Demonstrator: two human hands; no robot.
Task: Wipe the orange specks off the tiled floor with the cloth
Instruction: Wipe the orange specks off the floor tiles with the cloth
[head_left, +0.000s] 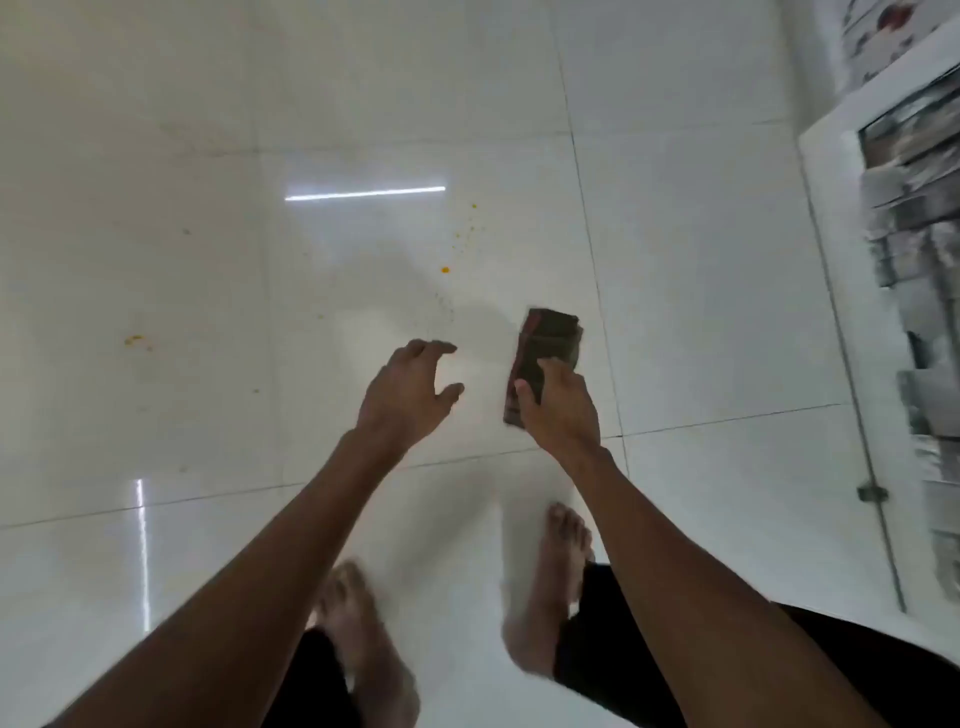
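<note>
While my right hand grips the folded cloth above the tiled floor, my left hand hangs loose and empty. Wiping hasn't begun, I judge; next I must lower the cloth onto the orange specks ahead-left.

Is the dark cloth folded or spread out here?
Folded: the dark cloth forms a compact, layered rectangle gripped in the right hand.

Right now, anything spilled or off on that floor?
Yes. Orange specks are scattered over the white tiled floor, a trail ahead of the left hand and a smear at far left. None wiped yet: the right hand holds the folded dark cloth to their right.
</note>
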